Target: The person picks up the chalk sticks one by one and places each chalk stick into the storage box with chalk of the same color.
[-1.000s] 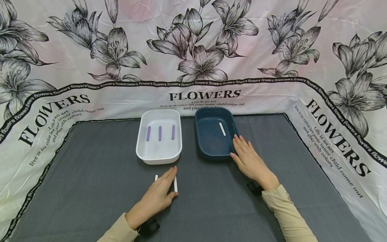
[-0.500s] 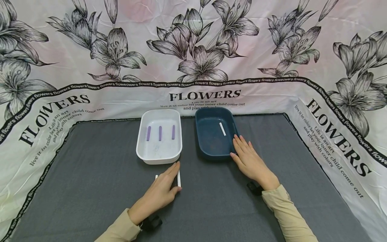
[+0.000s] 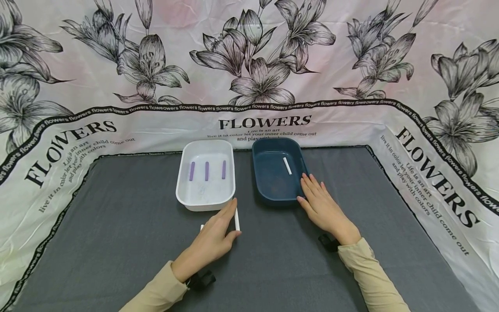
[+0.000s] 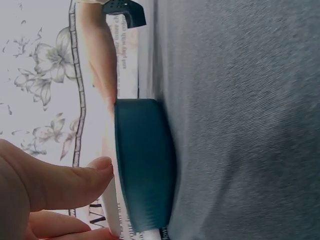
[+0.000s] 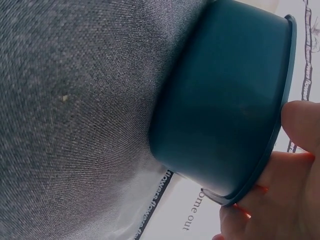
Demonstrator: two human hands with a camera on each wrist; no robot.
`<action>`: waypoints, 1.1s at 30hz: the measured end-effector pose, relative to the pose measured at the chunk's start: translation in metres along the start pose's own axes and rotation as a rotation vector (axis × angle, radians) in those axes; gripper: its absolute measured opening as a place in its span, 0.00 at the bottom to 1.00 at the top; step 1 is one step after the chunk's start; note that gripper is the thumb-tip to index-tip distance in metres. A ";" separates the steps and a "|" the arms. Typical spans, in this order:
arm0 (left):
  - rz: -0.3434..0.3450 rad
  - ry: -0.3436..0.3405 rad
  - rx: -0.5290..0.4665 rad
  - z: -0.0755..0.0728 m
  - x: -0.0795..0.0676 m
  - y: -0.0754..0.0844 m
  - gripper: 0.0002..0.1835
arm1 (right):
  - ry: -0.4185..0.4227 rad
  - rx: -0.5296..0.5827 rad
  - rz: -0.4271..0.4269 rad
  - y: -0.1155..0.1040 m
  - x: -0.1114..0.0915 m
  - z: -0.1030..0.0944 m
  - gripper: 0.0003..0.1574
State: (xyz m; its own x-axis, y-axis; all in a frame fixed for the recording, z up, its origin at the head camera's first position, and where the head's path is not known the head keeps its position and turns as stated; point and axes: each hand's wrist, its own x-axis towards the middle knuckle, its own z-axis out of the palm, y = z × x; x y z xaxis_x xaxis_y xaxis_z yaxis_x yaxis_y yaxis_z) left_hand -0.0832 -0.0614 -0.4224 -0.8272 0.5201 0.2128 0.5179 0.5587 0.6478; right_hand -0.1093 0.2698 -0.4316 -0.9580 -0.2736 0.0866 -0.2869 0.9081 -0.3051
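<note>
My left hand pinches a white chalk stick lengthwise between thumb and fingers, above the cloth by the front right corner of the white tray. In the left wrist view the same chalk stick spans from thumb tip to fingertip. A second white chalk stick peeks out behind that hand, mostly hidden. The dark blue tray stands to the right with one white chalk stick inside. My right hand rests, fingers extended, against this tray's right front rim.
Three purple chalk sticks lie upright in a row inside the white tray. A narrow gap separates the two trays. Grey cloth covers the table, and a flower-printed fabric rises behind it.
My left hand has moved forward and to the right, carrying the pinched white chalk stick up beside the white tray's corner. My right hand stays at the blue tray.
</note>
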 end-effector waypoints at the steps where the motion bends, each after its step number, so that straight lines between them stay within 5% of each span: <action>1: 0.005 0.002 0.007 -0.001 0.001 0.001 0.41 | 0.000 0.000 0.000 0.000 0.000 0.000 0.40; 13: 0.044 0.006 0.013 -0.012 0.020 0.014 0.41 | 0.009 -0.005 -0.004 0.001 0.000 0.001 0.40; 33: -0.001 -0.039 -0.070 -0.020 0.065 0.029 0.41 | 0.009 0.012 -0.013 0.002 -0.001 0.002 0.40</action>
State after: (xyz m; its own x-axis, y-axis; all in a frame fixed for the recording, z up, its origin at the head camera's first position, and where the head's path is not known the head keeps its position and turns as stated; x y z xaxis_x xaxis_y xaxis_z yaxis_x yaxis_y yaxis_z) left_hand -0.1268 -0.0247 -0.3753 -0.8178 0.5453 0.1842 0.4995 0.5135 0.6977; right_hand -0.1088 0.2715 -0.4338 -0.9542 -0.2823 0.0992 -0.2992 0.9007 -0.3149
